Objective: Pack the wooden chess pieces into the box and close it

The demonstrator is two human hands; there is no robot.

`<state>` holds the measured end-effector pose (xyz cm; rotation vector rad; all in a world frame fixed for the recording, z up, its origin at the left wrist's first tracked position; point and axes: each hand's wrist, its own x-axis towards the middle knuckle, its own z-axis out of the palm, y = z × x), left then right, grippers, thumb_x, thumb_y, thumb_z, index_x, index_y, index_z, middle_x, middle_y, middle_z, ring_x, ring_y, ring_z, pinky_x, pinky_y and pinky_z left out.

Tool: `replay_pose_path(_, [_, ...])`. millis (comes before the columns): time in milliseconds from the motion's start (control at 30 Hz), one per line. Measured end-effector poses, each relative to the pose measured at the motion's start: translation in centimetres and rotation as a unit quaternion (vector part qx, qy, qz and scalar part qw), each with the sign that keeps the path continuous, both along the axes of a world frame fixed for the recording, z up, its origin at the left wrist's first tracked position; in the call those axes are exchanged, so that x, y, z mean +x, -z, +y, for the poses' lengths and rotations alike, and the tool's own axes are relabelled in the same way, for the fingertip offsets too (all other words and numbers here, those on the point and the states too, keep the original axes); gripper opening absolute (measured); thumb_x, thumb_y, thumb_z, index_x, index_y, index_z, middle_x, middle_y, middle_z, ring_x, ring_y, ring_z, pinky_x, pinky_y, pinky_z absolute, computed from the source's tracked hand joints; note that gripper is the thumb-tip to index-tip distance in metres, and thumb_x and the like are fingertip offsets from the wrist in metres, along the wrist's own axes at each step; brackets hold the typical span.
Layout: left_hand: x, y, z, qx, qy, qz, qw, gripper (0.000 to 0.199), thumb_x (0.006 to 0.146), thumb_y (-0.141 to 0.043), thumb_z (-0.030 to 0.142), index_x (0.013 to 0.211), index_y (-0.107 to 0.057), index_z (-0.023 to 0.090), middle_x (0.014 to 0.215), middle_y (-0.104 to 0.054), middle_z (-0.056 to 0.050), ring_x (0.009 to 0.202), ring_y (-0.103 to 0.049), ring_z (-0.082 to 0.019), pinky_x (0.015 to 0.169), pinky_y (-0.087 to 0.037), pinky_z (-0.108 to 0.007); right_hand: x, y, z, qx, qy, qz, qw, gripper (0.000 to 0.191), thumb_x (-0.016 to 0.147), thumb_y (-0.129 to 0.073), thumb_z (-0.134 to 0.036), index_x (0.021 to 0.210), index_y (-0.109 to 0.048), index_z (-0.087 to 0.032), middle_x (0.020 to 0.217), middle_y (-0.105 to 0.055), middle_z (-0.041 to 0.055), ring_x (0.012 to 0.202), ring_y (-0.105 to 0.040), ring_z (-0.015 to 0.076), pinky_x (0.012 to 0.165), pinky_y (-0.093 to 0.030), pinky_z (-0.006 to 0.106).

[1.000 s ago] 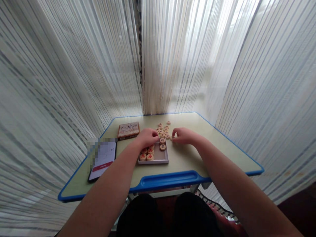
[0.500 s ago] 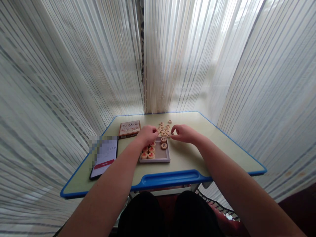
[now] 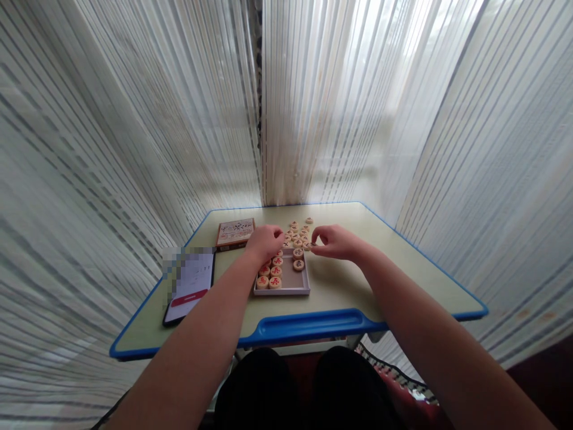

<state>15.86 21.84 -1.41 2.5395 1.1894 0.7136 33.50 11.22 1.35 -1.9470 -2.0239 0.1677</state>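
Observation:
My left hand [image 3: 267, 242] is closed over the back left of a shallow white box tray [image 3: 292, 291], its fingers pressed together; what they hold, if anything, is hidden. At the right end of a cluster of wooden Chinese chess pieces [image 3: 298, 243], my right hand [image 3: 335, 242] pinches a piece [image 3: 307, 245] at its edge between thumb and finger. Inside the tray, red-marked pieces [image 3: 275, 282] line the left side, partly behind my left wrist. Two dark-marked pieces [image 3: 298, 264] sit along its right side.
A printed box lid [image 3: 236, 233] lies left of the hands. Closer to me on the left is a phone [image 3: 190, 292] with a lit screen. One loose piece [image 3: 309, 220] lies at the back. The table [image 3: 394, 275] has a blue rim, and striped curtains [image 3: 313, 119] hang behind it.
My left hand has shifted slightly left, exposing more red-marked pieces and a dark-marked piece behind the tray. My right hand stays at the cluster's right side.

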Motion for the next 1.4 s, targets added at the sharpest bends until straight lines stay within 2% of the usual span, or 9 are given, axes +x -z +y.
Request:
replay_pose_path(400, [0.2, -0.1, -0.2, -0.016, 0.036, 0.006, 0.999, 0.028, 0.074, -0.047, 0.033, 0.079, -0.069, 0.015, 0.077, -0.068, -0.006, 0.071, -0.057, -0.016, 0.064, -0.040, -0.025, -0.6, -0.4, -0.4, 0.018, -0.009, 0.008, 1.000, 0.027, 0.066, -0.059, -0.040, 0.082, -0.060, -0.019, 0.053, -0.041, -0.0055, 0.049, -0.036, 0.0077, 0.049, -0.023, 0.022])
replay_pose_path(533, [0.3, -0.1, -0.4, -0.020, 0.034, 0.004, 0.999, 0.028, 0.075, -0.047, 0.033, 0.080, -0.069, 0.016, 0.076, -0.068, -0.006, 0.070, -0.057, -0.015, 0.064, -0.040, -0.025, -0.5, -0.3, -0.3, 0.013, -0.007, 0.001, 1.000, 0.027, 0.066, -0.059, -0.041, 0.081, -0.061, -0.019, 0.054, -0.043, -0.0047, 0.050, -0.038, 0.0082, 0.049, -0.024, 0.022])
replay_pose_path(667, [0.3, 0.0, -0.4, -0.019, 0.034, 0.008, 0.999, 0.028, 0.075, -0.047, 0.033, 0.080, -0.069, 0.016, 0.076, -0.068, -0.006, 0.069, -0.057, -0.015, 0.064, -0.041, -0.024, 0.0, 0.1, 0.2, -0.011, 0.011, -0.019, 1.000, 0.026, 0.068, -0.057, -0.039, 0.083, -0.062, -0.020, 0.057, -0.049, -0.0026, 0.052, -0.041, 0.0097, 0.049, -0.026, 0.022])
replay_pose_path(833, [0.2, 0.2, -0.1, -0.016, 0.038, 0.013, 0.999, 0.029, 0.074, -0.046, 0.031, 0.081, -0.070, 0.016, 0.079, -0.069, -0.006, 0.071, -0.058, -0.016, 0.065, -0.041, -0.025, 0.9, 1.0, 0.8, -0.077, 0.050, -0.037, 0.995, 0.026, 0.063, -0.060, -0.037, 0.084, -0.063, -0.021, 0.066, -0.056, 0.0002, 0.056, -0.046, 0.0117, 0.049, -0.029, 0.023])
replay_pose_path(1067, [0.2, -0.1, -0.1, -0.040, 0.032, 0.039, 0.998, 0.034, 0.075, -0.040, 0.026, 0.085, -0.071, 0.016, 0.086, -0.069, -0.007, 0.079, -0.058, -0.016, 0.070, -0.041, -0.024, 1.1, 1.1, 0.8, -0.125, 0.046, -0.008, 0.991, 0.030, 0.064, -0.059, -0.034, 0.091, -0.062, -0.021, 0.071, -0.058, 0.0015, 0.061, -0.050, 0.0136, 0.054, -0.034, 0.023])
replay_pose_path(1200, [0.2, -0.4, -0.2, -0.041, 0.009, 0.049, 0.998, 0.033, 0.075, -0.042, 0.027, 0.085, -0.072, 0.015, 0.080, -0.069, -0.007, 0.078, -0.057, -0.016, 0.069, -0.041, -0.023, 1.3, 1.4, 1.1, -0.056, 0.052, 0.007, 0.997, 0.037, 0.068, -0.054, -0.027, 0.104, -0.058, -0.020, 0.075, -0.058, 0.0018, 0.066, -0.052, 0.0145, 0.057, -0.036, 0.023])
replay_pose_path(1300, [0.1, -0.5, -0.2, -0.032, 0.004, 0.057, 0.998, 0.032, 0.074, -0.043, 0.027, 0.082, -0.072, 0.015, 0.076, -0.069, -0.007, 0.075, -0.057, -0.016, 0.068, -0.040, -0.022, 1.3, 2.0, 1.6, 0.017, 0.048, 0.004, 0.999, 0.038, 0.070, -0.051, -0.020, 0.107, -0.060, -0.022, 0.090, -0.058, 0.0040, 0.080, -0.053, 0.0159, 0.070, -0.039, 0.025])
replay_pose_path(1400, [0.0, -0.4, -0.2, -0.027, 0.005, 0.058, 0.998, 0.032, 0.074, -0.043, 0.027, 0.081, -0.072, 0.015, 0.075, -0.069, -0.007, 0.074, -0.057, -0.016, 0.068, -0.040, -0.022, 1.2, 2.6, 2.0, 0.034, 0.020, -0.003, 0.999, 0.030, 0.075, -0.049, -0.023, 0.100, -0.065, -0.023, 0.100, -0.057, 0.0061, 0.092, -0.052, 0.0183, 0.085, -0.037, 0.028])
